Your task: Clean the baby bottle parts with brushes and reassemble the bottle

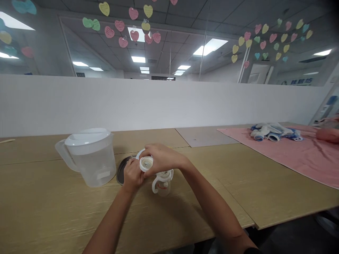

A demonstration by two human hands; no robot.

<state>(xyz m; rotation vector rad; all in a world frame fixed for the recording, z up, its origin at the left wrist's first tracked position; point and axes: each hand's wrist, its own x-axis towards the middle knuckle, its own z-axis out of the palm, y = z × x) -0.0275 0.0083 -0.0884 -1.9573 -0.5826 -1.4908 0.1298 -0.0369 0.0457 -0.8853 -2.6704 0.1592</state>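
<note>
Both hands are closed around a white, round bottle collar [146, 163] with a pale centre, held above the table. My left hand [134, 175] grips it from the left side, its fingers curled. From above and the right, my right hand [162, 157] wraps over it, thumb below and fingers on top. A curved white piece shows between the hands; what else they hold is hidden. Just below my right hand stands a small clear bottle [164, 188] with white side handles and a red marking. Behind my left hand lies a round metal tray [120, 172], partly covered.
A lidded translucent pitcher [96, 162] stands left of the hands, apparently holding clear liquid. At right, a pink cloth [286, 155] bears a bundle of white and blue fabric [275, 132]. A wooden stick [7, 141] lies far left. A white partition [159, 102] rises behind the table.
</note>
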